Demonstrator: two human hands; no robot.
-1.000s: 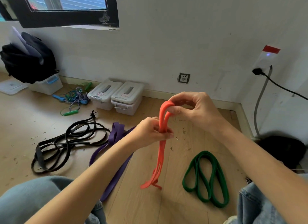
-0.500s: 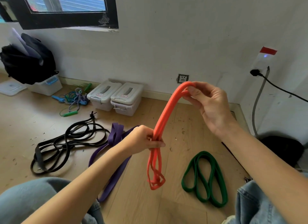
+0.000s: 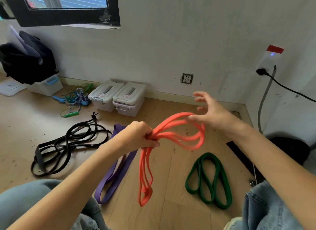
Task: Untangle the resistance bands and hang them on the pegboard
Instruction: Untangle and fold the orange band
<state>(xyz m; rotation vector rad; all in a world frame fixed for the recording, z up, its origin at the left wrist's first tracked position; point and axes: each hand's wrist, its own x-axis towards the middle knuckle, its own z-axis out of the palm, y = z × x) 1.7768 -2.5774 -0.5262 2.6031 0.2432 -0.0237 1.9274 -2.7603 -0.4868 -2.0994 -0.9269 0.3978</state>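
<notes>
Two hands, left (image 3: 138,137) still gripping orange band (image 3: 145,175), right (image 3: 210,111) now released, fingers spread

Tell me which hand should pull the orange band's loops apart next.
The right hand: it is open, fingers spread, thumb touching the upper loops of the orange band. The left hand already grips the bunched middle and should just anchor.

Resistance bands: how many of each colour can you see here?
Orange band: 1, gripped by the left hand
Purple band: 1
Green band: 1
Black bands: tangled, count unclear
Total: at least 4
</notes>
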